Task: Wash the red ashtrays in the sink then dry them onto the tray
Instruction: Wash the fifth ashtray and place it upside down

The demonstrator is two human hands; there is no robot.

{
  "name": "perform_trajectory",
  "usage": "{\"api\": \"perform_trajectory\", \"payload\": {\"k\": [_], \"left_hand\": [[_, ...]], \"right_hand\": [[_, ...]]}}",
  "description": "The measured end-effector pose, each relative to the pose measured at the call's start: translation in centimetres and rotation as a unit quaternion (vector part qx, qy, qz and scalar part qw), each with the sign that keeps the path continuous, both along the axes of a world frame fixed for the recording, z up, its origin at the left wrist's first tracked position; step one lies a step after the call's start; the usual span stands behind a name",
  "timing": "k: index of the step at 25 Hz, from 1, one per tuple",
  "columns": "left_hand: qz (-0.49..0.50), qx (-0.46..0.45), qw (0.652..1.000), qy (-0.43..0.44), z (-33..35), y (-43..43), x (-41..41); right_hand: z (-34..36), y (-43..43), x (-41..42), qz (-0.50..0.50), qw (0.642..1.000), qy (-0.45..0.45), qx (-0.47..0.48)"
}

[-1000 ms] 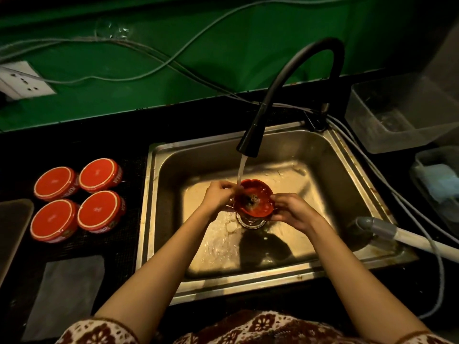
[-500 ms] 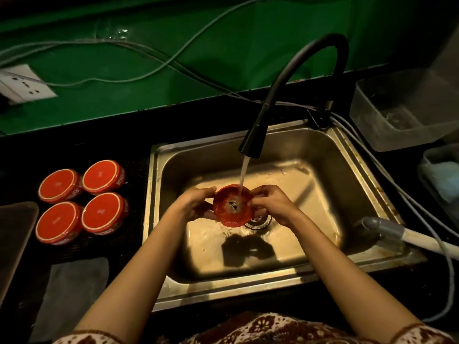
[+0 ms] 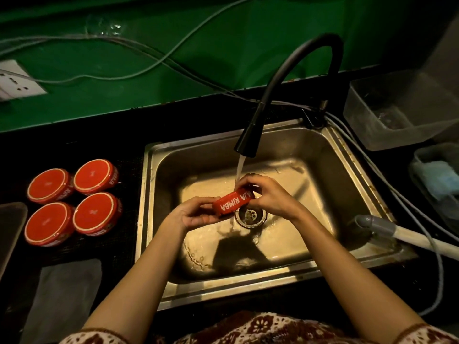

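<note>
A red ashtray [image 3: 233, 202] with white lettering on its side is held on edge over the steel sink [image 3: 342, 175], under the water running from the black tap [image 3: 247, 145]. My left hand [image 3: 196, 214] grips its lower left end. My right hand [image 3: 268, 194] curls over its upper right end. Several more red ashtrays [image 3: 72, 202] stand upside down in a square group on the black counter left of the sink. The corner of a tray [image 3: 11, 227] shows at the far left edge.
The drain [image 3: 250, 216] lies just below the held ashtray. A grey cloth [image 3: 62, 299] lies on the counter at the lower left. Clear plastic tubs [image 3: 397, 110] stand at the right. A grey hose [image 3: 387, 229] rests on the sink's right rim. Cables run along the green wall.
The ashtray was held facing up under the stream, then tilted, and now stands on edge with its lettered side toward me. Both hands have shifted round it.
</note>
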State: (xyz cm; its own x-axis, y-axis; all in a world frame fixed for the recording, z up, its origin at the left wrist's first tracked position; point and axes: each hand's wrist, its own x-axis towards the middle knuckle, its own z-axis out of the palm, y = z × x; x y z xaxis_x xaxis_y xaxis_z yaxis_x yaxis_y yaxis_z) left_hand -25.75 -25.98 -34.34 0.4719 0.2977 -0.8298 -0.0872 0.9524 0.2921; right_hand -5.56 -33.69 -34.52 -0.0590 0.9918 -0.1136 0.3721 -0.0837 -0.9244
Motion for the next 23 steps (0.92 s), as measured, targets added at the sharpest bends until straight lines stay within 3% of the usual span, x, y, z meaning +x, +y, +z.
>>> {"api": "perform_trajectory", "payload": {"k": [6,12,17,23], "left_hand": [[-0.018,0.147,0.988,0.047,-0.2,-0.7,2.4],[-0.045,0.275,0.953,0.117,0.2,-0.8,2.9],[-0.101,0.355,0.913,0.176,1.7,0.2,1.6],[-0.132,0.348,0.914,0.163,1.5,-0.4,-0.9]], "right_hand": [[-0.8,-0.9,0.5,-0.155,0.974,0.155,-0.058],[-1.2,-0.5,-0.2,-0.277,0.885,0.332,-0.171],[-2.1,0.2,-1.8,-0.237,0.888,0.325,-0.223],[-1.1,0.4,-2.2,-0.166,0.935,0.223,-0.219]]}}
